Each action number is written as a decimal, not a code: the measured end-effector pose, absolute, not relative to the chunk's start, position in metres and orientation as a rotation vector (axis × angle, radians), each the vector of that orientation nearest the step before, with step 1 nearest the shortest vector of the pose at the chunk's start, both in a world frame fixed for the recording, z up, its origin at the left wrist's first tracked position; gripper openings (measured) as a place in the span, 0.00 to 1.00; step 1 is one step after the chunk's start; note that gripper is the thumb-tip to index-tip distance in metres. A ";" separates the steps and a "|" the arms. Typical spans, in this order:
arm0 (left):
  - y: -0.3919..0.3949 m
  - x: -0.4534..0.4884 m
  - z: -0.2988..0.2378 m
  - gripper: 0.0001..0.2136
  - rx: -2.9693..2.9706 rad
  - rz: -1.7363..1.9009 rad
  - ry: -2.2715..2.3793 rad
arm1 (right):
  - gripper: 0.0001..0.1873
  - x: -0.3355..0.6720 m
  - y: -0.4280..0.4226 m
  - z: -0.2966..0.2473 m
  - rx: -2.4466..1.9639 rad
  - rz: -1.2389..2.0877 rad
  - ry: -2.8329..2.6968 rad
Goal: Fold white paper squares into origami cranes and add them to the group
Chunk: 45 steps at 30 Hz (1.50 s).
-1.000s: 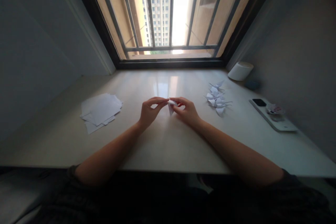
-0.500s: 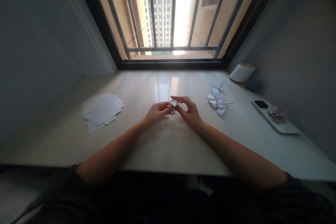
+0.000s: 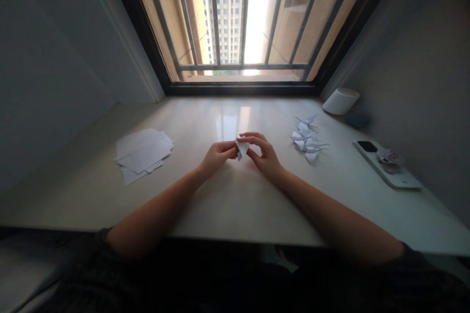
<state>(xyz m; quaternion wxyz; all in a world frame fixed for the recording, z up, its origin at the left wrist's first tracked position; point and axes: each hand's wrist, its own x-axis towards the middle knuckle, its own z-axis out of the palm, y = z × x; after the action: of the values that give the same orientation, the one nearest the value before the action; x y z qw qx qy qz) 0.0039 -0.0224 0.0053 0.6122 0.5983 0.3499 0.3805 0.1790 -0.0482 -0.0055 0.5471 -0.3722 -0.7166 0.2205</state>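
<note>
A small white piece of folded paper [image 3: 242, 148] is held between my two hands, over the middle of the pale tabletop [image 3: 220, 205]. My left hand [image 3: 217, 155] pinches its left side between thumb and fingers. From the right, my right hand [image 3: 265, 154] grips it, with the fingers over its top edge and the thumb lower down. The fingers hide part of the folds. Off to the right lies a cluster of several folded paper cranes [image 3: 307, 138]. On the left is a loose stack of white paper sheets [image 3: 143, 151].
A phone [image 3: 384, 164] with a round grip on its back lies at the right. Behind it, near the wall, stand a white rounded object [image 3: 340, 101] and a small dark bluish item [image 3: 357, 120]. A barred window [image 3: 242, 89] borders the table's far side.
The folded paper has turned and now shows a flat triangular face. My right fingers have shifted over its top edge. The view has moved slightly.
</note>
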 end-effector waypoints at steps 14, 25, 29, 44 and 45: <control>-0.020 0.003 0.004 0.15 1.252 0.865 0.743 | 0.16 0.181 -0.048 -0.003 -0.873 0.536 -1.812; -0.018 0.003 0.000 0.18 1.194 0.909 0.762 | 0.13 0.180 -0.044 -0.009 -0.900 0.725 -1.591; -0.015 0.003 -0.003 0.21 1.165 0.899 0.751 | 0.10 0.179 -0.041 -0.014 -0.911 0.806 -1.403; -0.014 0.002 -0.005 0.22 1.172 0.897 0.752 | 0.15 0.181 -0.036 -0.016 -0.964 0.884 -1.346; -0.014 0.002 -0.005 0.22 1.171 0.898 0.752 | 0.15 0.182 -0.036 -0.016 -0.968 0.891 -1.348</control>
<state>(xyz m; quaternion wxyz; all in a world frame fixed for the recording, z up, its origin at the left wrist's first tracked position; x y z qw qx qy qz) 0.0021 -0.0141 -0.0045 0.6763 0.5209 0.3345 0.3992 0.1815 -0.0359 -0.0161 0.5884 -0.4155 -0.5786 0.3825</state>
